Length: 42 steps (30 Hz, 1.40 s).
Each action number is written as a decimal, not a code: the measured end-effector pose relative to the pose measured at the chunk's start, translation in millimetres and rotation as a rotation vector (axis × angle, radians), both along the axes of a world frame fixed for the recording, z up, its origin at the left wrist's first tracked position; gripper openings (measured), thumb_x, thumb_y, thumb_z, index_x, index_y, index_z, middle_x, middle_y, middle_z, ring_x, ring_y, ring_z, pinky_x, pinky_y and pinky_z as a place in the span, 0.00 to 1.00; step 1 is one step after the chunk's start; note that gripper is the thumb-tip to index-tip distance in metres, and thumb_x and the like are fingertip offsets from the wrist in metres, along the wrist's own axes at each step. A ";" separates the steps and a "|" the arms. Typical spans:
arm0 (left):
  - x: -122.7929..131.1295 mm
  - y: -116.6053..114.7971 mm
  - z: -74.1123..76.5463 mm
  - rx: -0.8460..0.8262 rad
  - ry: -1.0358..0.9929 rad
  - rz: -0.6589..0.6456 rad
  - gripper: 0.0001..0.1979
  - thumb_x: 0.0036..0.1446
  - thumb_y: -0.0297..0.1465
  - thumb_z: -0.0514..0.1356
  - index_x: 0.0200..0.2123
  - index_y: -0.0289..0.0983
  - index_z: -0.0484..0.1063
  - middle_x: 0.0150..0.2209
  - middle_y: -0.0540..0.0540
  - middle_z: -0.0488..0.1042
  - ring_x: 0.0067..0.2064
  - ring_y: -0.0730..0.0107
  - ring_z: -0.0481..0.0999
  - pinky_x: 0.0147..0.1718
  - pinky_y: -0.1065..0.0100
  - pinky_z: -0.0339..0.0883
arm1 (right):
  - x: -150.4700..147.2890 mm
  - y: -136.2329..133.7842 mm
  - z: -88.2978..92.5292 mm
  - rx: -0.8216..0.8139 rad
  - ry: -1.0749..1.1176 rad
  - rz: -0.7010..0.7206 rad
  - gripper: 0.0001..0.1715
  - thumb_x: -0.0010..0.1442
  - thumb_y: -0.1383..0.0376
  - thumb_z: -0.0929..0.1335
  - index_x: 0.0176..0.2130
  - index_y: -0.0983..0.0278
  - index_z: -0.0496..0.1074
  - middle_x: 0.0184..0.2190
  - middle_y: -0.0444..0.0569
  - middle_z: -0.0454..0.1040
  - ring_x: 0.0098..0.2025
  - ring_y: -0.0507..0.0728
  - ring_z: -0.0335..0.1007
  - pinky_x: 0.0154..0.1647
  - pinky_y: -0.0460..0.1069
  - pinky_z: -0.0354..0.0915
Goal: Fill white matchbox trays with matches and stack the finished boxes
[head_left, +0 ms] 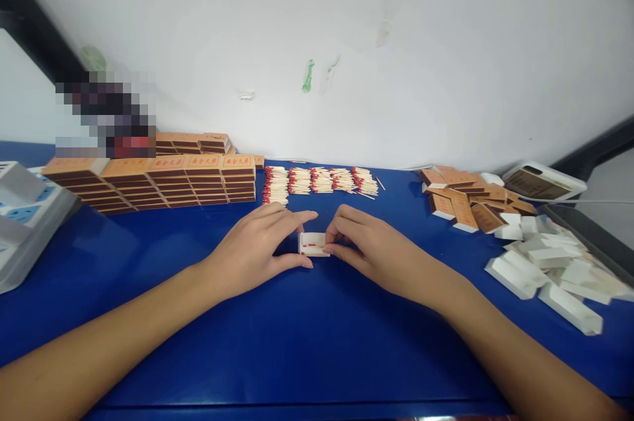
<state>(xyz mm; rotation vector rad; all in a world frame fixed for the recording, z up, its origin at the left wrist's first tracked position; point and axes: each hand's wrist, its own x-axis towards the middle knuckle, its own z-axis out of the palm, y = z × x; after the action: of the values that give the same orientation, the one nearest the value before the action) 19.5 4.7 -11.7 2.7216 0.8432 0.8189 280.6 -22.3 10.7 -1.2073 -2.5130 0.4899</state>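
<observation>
A small white matchbox tray (313, 236) lies on the blue table between my hands, with a few red-headed matches (311, 246) showing in it. My left hand (260, 242) holds the tray's left end between thumb and a finger behind it, its index finger raised above. At the right end, my right hand (364, 242) pinches the pale ends of matches with thumb and fingertips; how many is hidden. Just behind the tray stand several heaps of matches (321, 180) in a row, red heads to the left, the leftmost partly behind my left hand.
Closed matchboxes (203, 180) are stacked in rows at the back left, near a plastic container (34, 236). To the right lie a pile of matchbox sleeves (463, 209), loose white trays (549, 262), a phone-like white object (545, 182) and a dark tray edge (589, 242). A white wall rises behind.
</observation>
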 end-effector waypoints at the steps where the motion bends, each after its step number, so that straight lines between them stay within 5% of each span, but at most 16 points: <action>1: 0.0 -0.2 0.2 0.003 0.001 -0.001 0.33 0.61 0.41 0.72 0.65 0.38 0.68 0.46 0.44 0.80 0.48 0.58 0.78 0.51 0.56 0.74 | 0.1 0.0 -0.1 0.000 0.004 -0.001 0.04 0.75 0.65 0.66 0.44 0.61 0.71 0.45 0.48 0.70 0.41 0.55 0.69 0.40 0.50 0.65; 42: 0.6 -3.1 1.6 0.044 0.017 -0.015 0.31 0.64 0.43 0.69 0.65 0.39 0.67 0.45 0.44 0.80 0.48 0.58 0.78 0.50 0.56 0.75 | -0.4 3.2 6.1 0.133 0.123 -0.084 0.08 0.74 0.66 0.65 0.41 0.61 0.74 0.39 0.50 0.74 0.38 0.57 0.71 0.40 0.51 0.65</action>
<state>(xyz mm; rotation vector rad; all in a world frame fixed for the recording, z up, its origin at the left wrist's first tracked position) 20.0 1.6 -10.2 2.7734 0.8171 0.8223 280.2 -19.1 16.8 -1.1898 -2.3411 0.3590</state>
